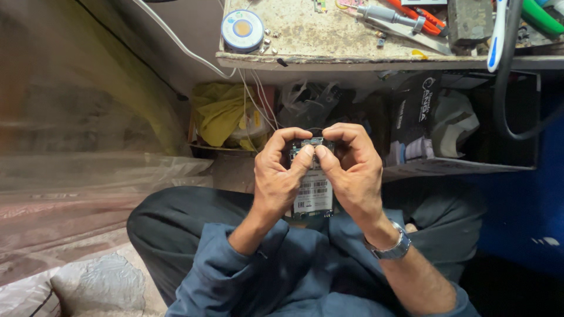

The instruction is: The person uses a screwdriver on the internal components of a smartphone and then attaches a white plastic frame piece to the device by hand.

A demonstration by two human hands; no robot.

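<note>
Above my lap I hold a small flat electronic device [313, 195] with a white barcode label on its face. My left hand [281, 176] grips its left side, and my right hand [351, 174] grips its right side. Both thumbs press together at the device's top edge, where a dark circuit part shows. A metal watch [392, 248] sits on my right wrist. My blue sleeves and dark trousers fill the view below.
A worn workbench [329, 57] spans the top, bearing a solder spool [242, 29], red-handled pliers [420, 16], a soldering tool and cables. Under it lie a yellow cloth [220, 114], plastic bags and a dark carton [414, 117]. Plastic sheeting covers the left.
</note>
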